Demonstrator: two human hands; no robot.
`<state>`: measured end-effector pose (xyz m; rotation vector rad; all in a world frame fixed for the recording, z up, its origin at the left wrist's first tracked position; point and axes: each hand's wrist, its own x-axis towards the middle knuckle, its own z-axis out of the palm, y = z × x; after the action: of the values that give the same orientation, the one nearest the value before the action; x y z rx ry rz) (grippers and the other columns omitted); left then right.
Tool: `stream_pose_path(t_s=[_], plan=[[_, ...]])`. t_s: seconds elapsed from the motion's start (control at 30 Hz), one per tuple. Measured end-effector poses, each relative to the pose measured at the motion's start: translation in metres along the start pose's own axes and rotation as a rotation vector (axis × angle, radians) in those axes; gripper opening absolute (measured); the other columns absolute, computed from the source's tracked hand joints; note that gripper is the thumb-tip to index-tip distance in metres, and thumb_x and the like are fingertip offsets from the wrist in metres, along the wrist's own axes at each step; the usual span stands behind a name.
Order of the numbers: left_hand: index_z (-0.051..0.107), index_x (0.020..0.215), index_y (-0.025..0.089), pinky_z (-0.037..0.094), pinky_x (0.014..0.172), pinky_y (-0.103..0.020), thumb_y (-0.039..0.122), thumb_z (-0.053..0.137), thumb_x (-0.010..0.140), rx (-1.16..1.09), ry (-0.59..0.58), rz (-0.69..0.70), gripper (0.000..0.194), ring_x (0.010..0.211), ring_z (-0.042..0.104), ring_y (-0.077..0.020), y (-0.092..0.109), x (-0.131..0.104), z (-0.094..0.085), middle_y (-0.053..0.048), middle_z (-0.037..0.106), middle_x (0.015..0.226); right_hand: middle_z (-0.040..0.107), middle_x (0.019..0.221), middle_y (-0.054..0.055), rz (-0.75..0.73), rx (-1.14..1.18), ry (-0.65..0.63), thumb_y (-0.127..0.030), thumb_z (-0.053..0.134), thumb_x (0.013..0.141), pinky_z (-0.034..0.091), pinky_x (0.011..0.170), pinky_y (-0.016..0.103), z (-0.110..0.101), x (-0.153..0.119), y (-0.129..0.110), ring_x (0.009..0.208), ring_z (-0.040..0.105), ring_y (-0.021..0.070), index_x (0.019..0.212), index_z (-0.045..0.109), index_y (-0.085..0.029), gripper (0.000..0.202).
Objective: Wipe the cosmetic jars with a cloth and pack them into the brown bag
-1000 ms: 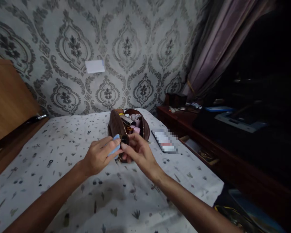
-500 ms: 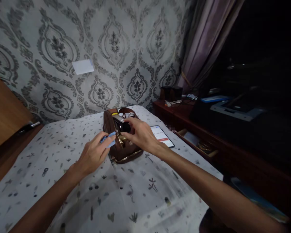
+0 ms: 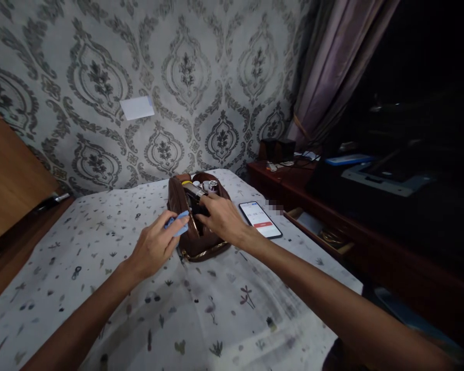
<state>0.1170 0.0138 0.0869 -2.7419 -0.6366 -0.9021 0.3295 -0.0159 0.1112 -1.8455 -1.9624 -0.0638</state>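
A brown zip bag (image 3: 209, 251) lies unzipped on the bed, its gold-coloured zipper along the front edge. Inside are a silver-and-dark tube with a yellow end (image 3: 193, 190) and several small containers, among them a jar with a metallic lid (image 3: 213, 186). My left hand (image 3: 158, 241), at the bag's left side, pinches a small folded blue cloth (image 3: 179, 224). My right hand (image 3: 223, 219) reaches into the bag, fingers curled around a black object (image 3: 202, 209) whose kind I cannot make out; its lower part is hidden.
A phone (image 3: 261, 220) with a lit screen lies right of the bag on the patterned bedsheet (image 3: 185, 319). Beyond the bed's right edge stands a dark red desk (image 3: 266, 180) with a drawer (image 3: 320, 234) pulled out. A wooden panel (image 3: 15, 175) rises at the left.
My right hand has lowered the black object deeper into the bag. My left hand keeps the blue cloth beside the bag. The whole view has shifted slightly.
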Motion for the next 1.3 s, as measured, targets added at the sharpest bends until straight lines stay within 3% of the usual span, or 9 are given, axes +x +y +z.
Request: stream_pose_path(t_s=[0.17,0.3,0.43,0.53,0.63,0.77,1.1,1.2,1.3], plan=[[0.057,0.129,0.021,0.051,0.068,-0.023,0.018,0.039,0.100,-0.060,-0.006,-0.036,0.034,0.083,0.063,-0.0145,0.001,-0.003,0.000,-0.010,0.060,0.114,0.067,0.099,0.008,-0.010,0.150,0.074,-0.024,0.069,0.088,0.046,0.070,0.031,0.002,-0.005,0.004,0.080,0.066,0.0212,0.094,0.069,-0.020,0.008],[0.053,0.132,0.021,0.054,0.082,-0.027,0.024,0.040,0.102,-0.212,0.024,-0.174,0.033,0.100,0.065,-0.0187,0.000,-0.007,0.002,-0.010,0.061,0.115,0.066,0.094,0.007,0.024,0.400,0.414,-0.029,0.057,0.094,0.049,0.075,0.030,0.006,-0.013,0.021,0.080,0.064,0.0183,0.093,0.068,-0.020,0.014],[0.045,0.141,0.021,0.054,0.091,-0.031,0.036,0.044,0.102,-0.373,0.116,-0.433,0.042,0.124,0.059,-0.0237,-0.010,-0.011,0.019,-0.014,0.057,0.135,0.065,0.120,0.013,0.167,0.655,0.660,-0.046,0.050,0.094,0.052,0.089,0.037,0.023,-0.005,0.048,0.106,0.062,0.0239,0.117,0.063,-0.018,0.038],[0.039,0.147,0.022,0.049,0.107,-0.039,0.041,0.048,0.100,-0.560,0.184,-0.580,0.051,0.140,0.047,-0.0261,-0.021,-0.015,0.044,-0.014,0.048,0.150,0.066,0.129,0.013,0.312,0.901,0.534,-0.061,0.048,0.091,0.045,0.106,0.045,0.040,0.012,0.060,0.122,0.058,0.0270,0.121,0.064,-0.017,0.055],[0.039,0.149,0.024,0.038,0.119,-0.047,0.044,0.047,0.100,-0.781,0.183,-0.623,0.054,0.145,0.043,-0.0255,-0.026,-0.018,0.069,-0.013,0.045,0.155,0.069,0.129,0.009,0.247,1.039,0.355,-0.069,0.042,0.091,0.039,0.114,0.046,0.051,0.022,0.059,0.126,0.059,0.0260,0.117,0.068,-0.019,0.062],[0.039,0.150,0.024,0.030,0.124,-0.046,0.048,0.043,0.101,-0.887,0.211,-0.603,0.055,0.150,0.035,-0.0229,-0.024,-0.019,0.087,-0.011,0.044,0.157,0.065,0.139,0.008,0.155,0.968,0.289,-0.073,0.050,0.086,0.033,0.120,0.046,0.054,0.022,0.052,0.135,0.054,0.0266,0.124,0.067,-0.022,0.066],[0.044,0.146,0.025,0.030,0.124,-0.049,0.043,0.042,0.102,-0.863,0.247,-0.603,0.047,0.149,0.037,-0.0221,-0.021,-0.018,0.091,-0.009,0.047,0.155,0.065,0.137,0.011,0.161,0.817,0.289,-0.057,0.048,0.094,0.039,0.115,0.044,0.055,0.020,0.039,0.132,0.057,0.0264,0.137,0.058,-0.019,0.058],[0.043,0.146,0.026,0.036,0.121,-0.048,0.043,0.040,0.102,-0.794,0.251,-0.614,0.047,0.145,0.042,-0.0213,-0.017,-0.019,0.087,-0.009,0.050,0.153,0.063,0.140,0.015,0.221,0.816,0.348,-0.061,0.044,0.095,0.038,0.116,0.046,0.058,0.019,0.038,0.135,0.054,0.0278,0.136,0.059,-0.015,0.064],[0.043,0.147,0.026,0.031,0.124,-0.047,0.042,0.044,0.101,-0.802,0.261,-0.631,0.049,0.147,0.040,-0.0211,-0.010,-0.021,0.078,-0.006,0.049,0.154,0.062,0.141,0.016,0.251,0.814,0.414,-0.069,0.038,0.093,0.037,0.116,0.046,0.061,0.012,0.034,0.136,0.054,0.0289,0.133,0.062,-0.014,0.072]])
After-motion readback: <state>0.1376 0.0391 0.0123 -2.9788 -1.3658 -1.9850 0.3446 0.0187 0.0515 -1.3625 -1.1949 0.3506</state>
